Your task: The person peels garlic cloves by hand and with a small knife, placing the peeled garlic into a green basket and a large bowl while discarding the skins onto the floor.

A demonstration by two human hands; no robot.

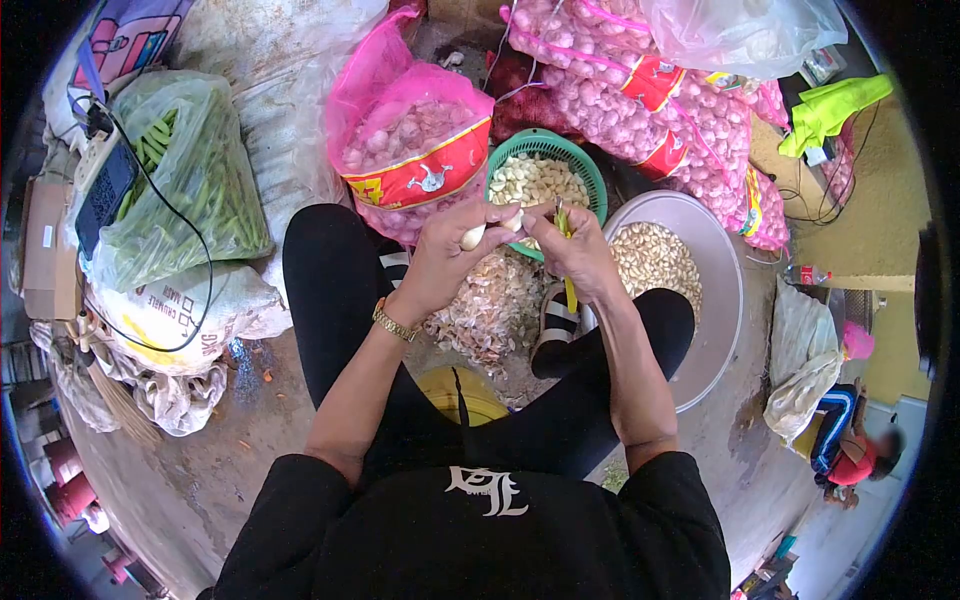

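My left hand [448, 245] is closed on garlic cloves. One pale peeled clove [473, 237] rests against its fingers, and another clove [514, 221] is pinched at the fingertips, where my right hand [582, 258] meets it. In my right hand is a small yellow-handled knife [571, 292]; its blade is hard to make out. Just beyond both hands stands a green basket [598, 178] holding peeled cloves [538, 182]. Below the hands, a heap of garlic skins [487, 315] lies on the floor between my legs.
A wide pale basin [724, 330] with many unpeeled cloves [655, 262] stands right. Pink mesh garlic sacks [410, 140] surround the far side. Left are a plastic bag of green vegetables [190, 190] and a white sack [190, 320]. Another person [850, 440] is at far right.
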